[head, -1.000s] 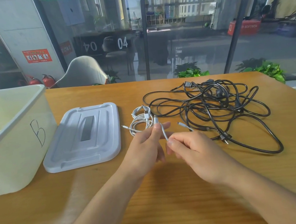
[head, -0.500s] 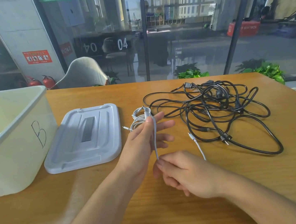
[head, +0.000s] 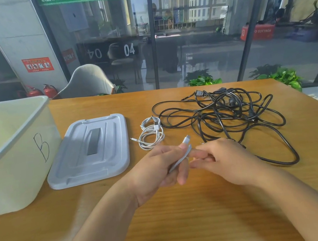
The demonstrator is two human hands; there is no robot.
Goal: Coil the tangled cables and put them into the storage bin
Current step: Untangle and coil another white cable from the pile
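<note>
Coiling is under way: the left hand [head: 160, 168] pinches a white cable [head: 181, 157], its plug just above the fingers, while the right hand [head: 219, 158] curls around it beside. Next, probably wind loops, then carry them left to the bin [head: 11, 127]; the black tangle [head: 223, 111] waits beyond.

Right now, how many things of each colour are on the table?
White cables: 2, one held, one coiled
Black cable tangle: 1; strands too knotted to count
Cream bin: 1
Grey lid: 1
Total: 5
</note>
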